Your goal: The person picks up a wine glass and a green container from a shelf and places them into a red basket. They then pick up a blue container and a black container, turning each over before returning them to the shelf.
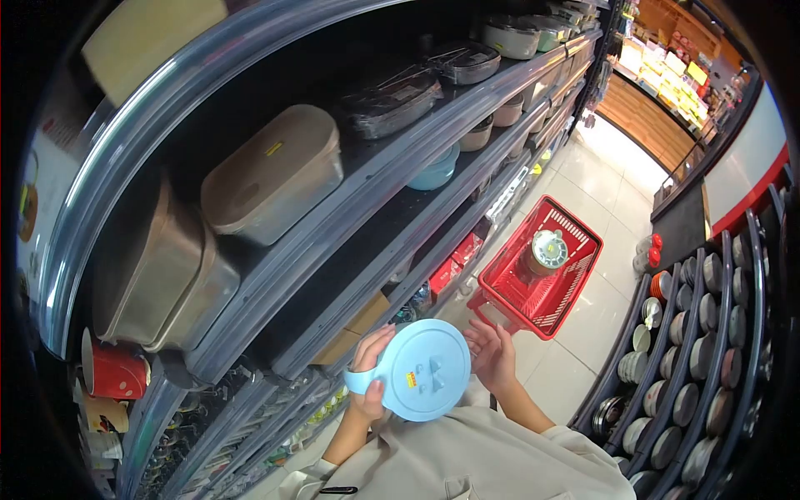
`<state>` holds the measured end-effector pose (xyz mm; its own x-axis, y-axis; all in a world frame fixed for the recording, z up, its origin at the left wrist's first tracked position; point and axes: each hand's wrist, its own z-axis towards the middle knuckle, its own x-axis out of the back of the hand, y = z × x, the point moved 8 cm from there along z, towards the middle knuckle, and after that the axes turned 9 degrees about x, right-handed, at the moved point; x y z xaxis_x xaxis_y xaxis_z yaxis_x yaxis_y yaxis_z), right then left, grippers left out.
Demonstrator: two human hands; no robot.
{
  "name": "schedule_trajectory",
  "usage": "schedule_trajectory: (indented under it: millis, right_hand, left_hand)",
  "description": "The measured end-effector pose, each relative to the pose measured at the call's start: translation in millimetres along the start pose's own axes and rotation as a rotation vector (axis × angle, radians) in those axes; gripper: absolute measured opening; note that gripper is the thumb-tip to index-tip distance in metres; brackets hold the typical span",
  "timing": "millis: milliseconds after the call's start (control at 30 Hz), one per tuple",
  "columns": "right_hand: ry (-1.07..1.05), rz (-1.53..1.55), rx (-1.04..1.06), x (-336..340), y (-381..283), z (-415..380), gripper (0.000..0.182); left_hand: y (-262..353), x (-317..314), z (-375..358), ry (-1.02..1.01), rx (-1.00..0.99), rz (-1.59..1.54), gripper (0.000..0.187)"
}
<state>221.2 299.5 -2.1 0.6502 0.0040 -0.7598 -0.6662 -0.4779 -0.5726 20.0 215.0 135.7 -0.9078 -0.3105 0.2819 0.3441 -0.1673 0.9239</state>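
A round light-blue lidded container [429, 371] with a side handle and a small yellow sticker is held in front of the body, its lid facing the camera. My left hand [372, 371] is wrapped round the handle on its left side. My right hand [493, 357] is just beside the right edge, fingers apart, holding nothing. Beyond the hands, a red shopping basket [492, 302] has a clear container with a patterned round lid [549, 250] inside.
Dark shelves [333, 229] on the left bear large oval containers [275, 171], clear-lidded boxes and another blue container [434, 171]. Racks of bowls and plates [685, 404] line the right side. A tiled aisle floor [587, 187] leads to a lit wooden counter [654, 117].
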Motion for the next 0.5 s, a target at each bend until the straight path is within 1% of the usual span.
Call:
schedule_trajectory:
  millis: [33, 100, 133, 200, 233, 300, 333, 367, 400, 433, 500]
  right_hand:
    - [0.0, 0.005, -0.009, 5.3, -4.1, 5.3, 0.057]
    - [-0.031, 0.036, -0.038, 12.3, -12.2, 17.8, 0.056]
    - [-0.036, 0.039, -0.048, 14.6, -17.8, 24.6, 0.056]
    - [-0.017, -0.002, -0.058, 23.2, -29.0, 36.5, 0.056]
    - [-0.021, -0.001, -0.07, 27.9, -34.3, 42.8, 0.056]
    - [-0.013, -0.029, -0.078, 39.2, -46.1, 59.7, 0.056]
    - [-0.021, -0.011, -0.098, 45.1, -52.6, 66.0, 0.056]
    - [-0.029, 0.005, -0.118, 50.3, -59.0, 71.5, 0.057]
    - [-0.004, -0.001, -0.134, 56.5, -64.2, 77.1, 0.054]
    - [-0.006, -0.002, -0.148, 61.5, -69.6, 82.0, 0.054]
    - [-0.009, -0.04, -0.159, 72.6, -80.3, 90.5, 0.054]
  left_hand:
    - [3.4, -3.6, 6.3, 0.002, 0.007, 0.008, 0.08]
    - [15.1, -18.0, 17.8, -0.025, -0.063, 0.209, 0.074]
    - [17.1, -28.0, 21.1, -0.019, -0.057, 0.217, 0.074]
    - [-17.2, -39.7, 22.0, 0.163, 0.384, -0.697, 0.077]
    - [-21.4, -48.7, 25.8, 0.211, 0.446, -0.953, 0.079]
    - [-7.6, -53.8, 42.0, 0.228, 0.318, -0.759, 0.077]
    - [-5.4, -52.5, 52.6, 0.237, 0.321, -0.753, 0.077]
    - [25.8, -51.4, 69.6, 0.135, 0.058, -0.058, 0.076]
    - [44.7, -73.5, 74.7, 0.015, -0.2, 0.634, 0.075]
    - [43.1, -80.6, 77.8, 0.019, -0.187, 0.64, 0.075]
    - [20.8, -82.9, 85.0, 0.106, 0.125, 0.081, 0.072]
